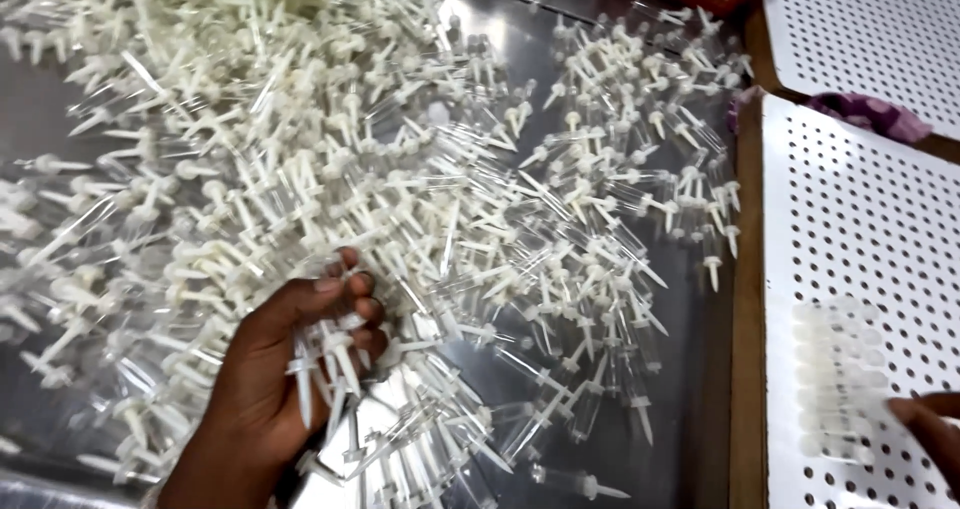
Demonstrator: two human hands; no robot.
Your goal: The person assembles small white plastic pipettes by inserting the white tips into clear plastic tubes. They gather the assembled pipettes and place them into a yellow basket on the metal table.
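Left hand [270, 369] fingers [345, 294] are clenched on several white-capped clear vials [320, 364], lower left. An uncountable vial heap [380, 169] is spread over the tabletop [700, 369]. Right hand [930, 434], lower right, touches a vial row [840, 379] on one of two perforated boards [860, 219]; its grip cannot be told.

Bright overhead light, glare on the metal table [520, 39], motion blur at right edge
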